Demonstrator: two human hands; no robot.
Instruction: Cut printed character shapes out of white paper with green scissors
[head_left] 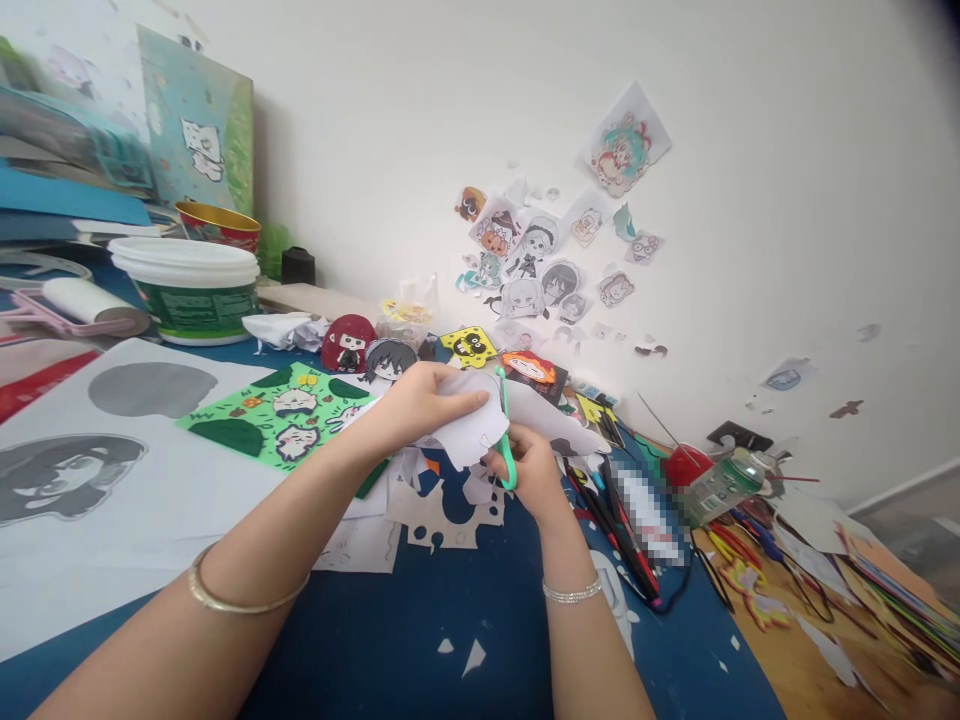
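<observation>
My left hand pinches a white sheet of paper and holds it up above the blue table. My right hand grips green-handled scissors, whose blades point up into the paper's edge. Both wrists wear bangles. Under my hands lie white paper offcuts with holes cut in them.
A green cartoon sheet and a large grey printed sheet lie at left. A white tub and a gold-rimmed bowl stand behind. Cartoon cut-outs stick on the wall. Pens, a spray can and coloured papers crowd the right.
</observation>
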